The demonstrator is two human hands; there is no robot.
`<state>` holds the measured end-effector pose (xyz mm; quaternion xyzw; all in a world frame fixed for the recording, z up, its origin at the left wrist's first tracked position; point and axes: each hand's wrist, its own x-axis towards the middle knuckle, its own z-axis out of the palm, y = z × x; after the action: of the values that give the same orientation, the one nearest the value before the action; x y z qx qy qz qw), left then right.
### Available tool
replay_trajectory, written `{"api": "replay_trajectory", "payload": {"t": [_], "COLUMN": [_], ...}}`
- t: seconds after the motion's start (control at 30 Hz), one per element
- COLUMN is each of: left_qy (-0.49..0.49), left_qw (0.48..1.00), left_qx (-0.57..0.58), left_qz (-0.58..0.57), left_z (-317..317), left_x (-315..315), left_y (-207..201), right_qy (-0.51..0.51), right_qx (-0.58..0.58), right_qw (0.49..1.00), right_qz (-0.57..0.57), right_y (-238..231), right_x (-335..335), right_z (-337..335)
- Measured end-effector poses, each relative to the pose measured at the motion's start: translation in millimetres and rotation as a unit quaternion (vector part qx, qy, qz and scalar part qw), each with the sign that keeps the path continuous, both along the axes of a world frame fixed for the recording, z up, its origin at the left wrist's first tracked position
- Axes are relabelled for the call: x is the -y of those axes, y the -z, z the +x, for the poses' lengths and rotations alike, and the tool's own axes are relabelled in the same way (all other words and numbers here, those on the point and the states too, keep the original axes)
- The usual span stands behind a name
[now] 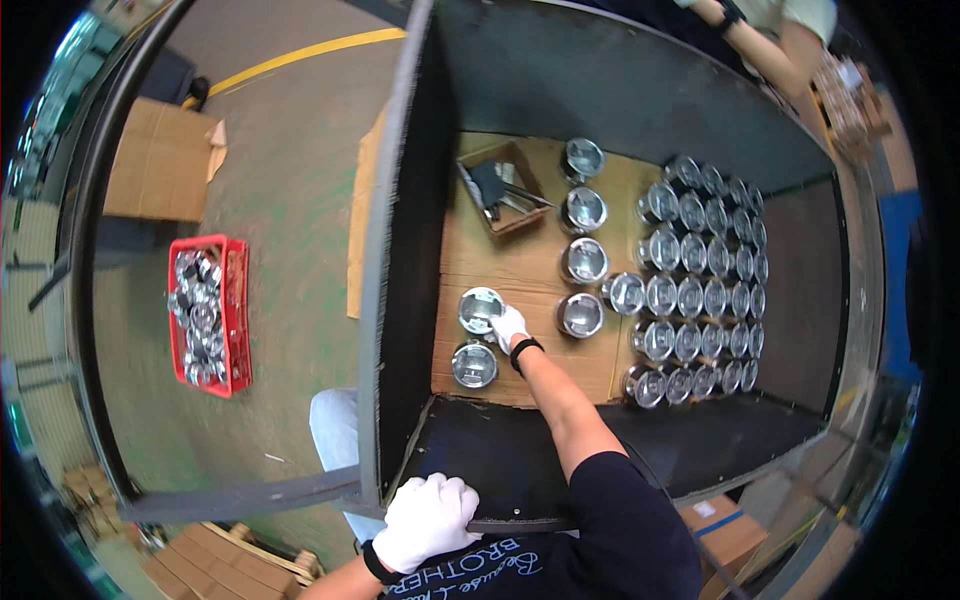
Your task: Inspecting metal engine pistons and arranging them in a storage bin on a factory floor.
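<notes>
In the head view my right hand (510, 328), in a white glove, reaches into a large dark bin (620, 80). Its fingers close on the right side of a shiny round metal piston (480, 308) at the bin's left. Just nearer to me stands another piston (475, 365). My left hand (430, 515), also gloved, is curled over the bin's near rim (520, 524). Cardboard (500, 262) lines the bin floor. A column of pistons (584, 260) stands in the middle, and several close rows of pistons (690, 295) fill the right side.
An open cardboard box (535, 172) with dark pieces sits in the bin's far left corner. Outside, a red crate (238, 315) of metal parts rests on the floor at left. Another person's arm (765, 55) shows beyond the far wall. Cartons (215, 562) are stacked at lower left.
</notes>
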<state>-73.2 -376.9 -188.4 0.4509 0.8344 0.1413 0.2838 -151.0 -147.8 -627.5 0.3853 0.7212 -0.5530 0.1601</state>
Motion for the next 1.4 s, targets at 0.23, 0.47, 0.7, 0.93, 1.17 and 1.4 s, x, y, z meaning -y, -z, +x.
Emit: {"api": "replay_trajectory", "payload": {"t": [0.23,0.47,0.7,0.93,1.17,1.4], "left_qy": [-0.022,-0.009,-0.006,-0.006,-0.001,-0.002], "left_qw": [0.997,0.994,0.993,0.988,0.986,0.988], "left_qx": [-0.062,-0.109,-0.118,-0.155,-0.160,-0.154], "left_qz": [-0.026,0.009,-0.004,0.023,0.034,0.021], "left_z": [3,4,3,4,11,3], "left_x": [-2,-11,-15,-17,-10,-20], "left_y": [-2,-6,-8,-7,4,-8], "right_qy": [-0.305,-0.433,-0.077,-0.286,-0.142,0.055], "right_qx": [0.039,0.198,0.034,0.158,0.131,0.090], "right_qw": [0.952,0.852,0.970,0.865,0.930,0.994], "right_qz": [0.006,0.217,0.227,0.381,0.312,0.035], "right_y": [-129,-204,-119,-130,-158,-82], "right_x": [-23,-173,-279,-234,-186,-172], "right_z": [7,55,57,54,81,75]}}
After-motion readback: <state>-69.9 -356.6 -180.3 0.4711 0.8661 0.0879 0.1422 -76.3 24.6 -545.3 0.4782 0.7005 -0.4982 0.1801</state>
